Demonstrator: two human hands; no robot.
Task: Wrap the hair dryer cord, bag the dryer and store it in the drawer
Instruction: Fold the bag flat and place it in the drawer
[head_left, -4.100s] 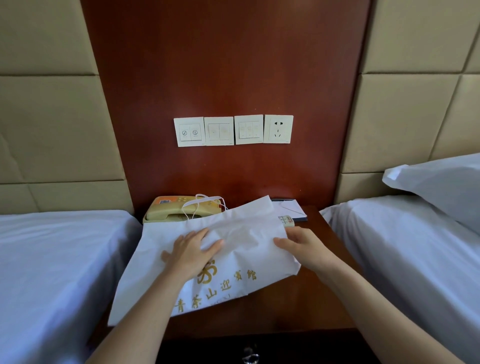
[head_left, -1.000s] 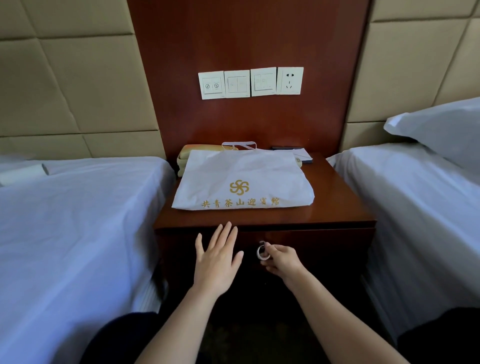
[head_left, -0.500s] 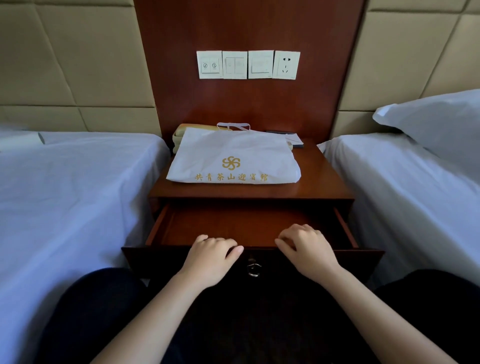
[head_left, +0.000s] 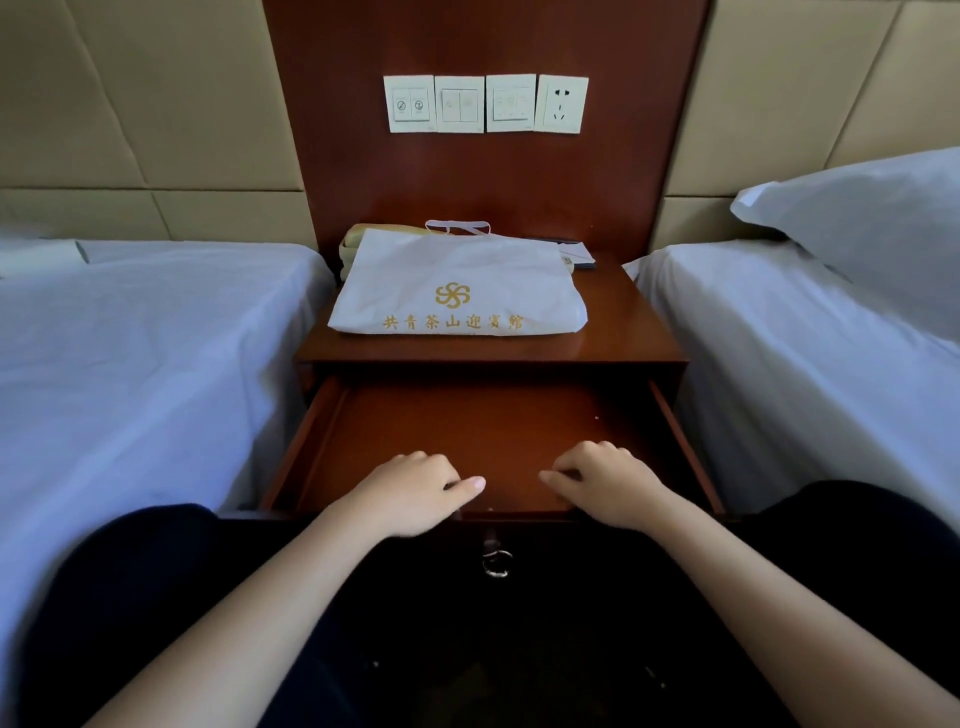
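A white cloth bag (head_left: 457, 280) with gold lettering lies flat on top of the wooden nightstand (head_left: 628, 327); the hair dryer itself is not visible. Below it the drawer (head_left: 467, 426) stands pulled out, and its wooden bottom is bare. My left hand (head_left: 415, 488) and my right hand (head_left: 605, 486) both sit on the drawer's front panel, fingers curled over its top edge into the drawer. A metal ring pull (head_left: 496, 564) hangs on the dark front between my forearms.
A beige telephone (head_left: 358, 236) and a notepad (head_left: 576, 254) lie behind the bag. White beds flank the nightstand at left (head_left: 130, 364) and right (head_left: 805, 364), with a pillow (head_left: 857, 218) on the right one. Switches and a socket (head_left: 485, 104) sit on the wood panel.
The bag was left on the nightstand top. My right hand pulled the drawer by its ring, then both hands took the front edge and drew the drawer farther out.
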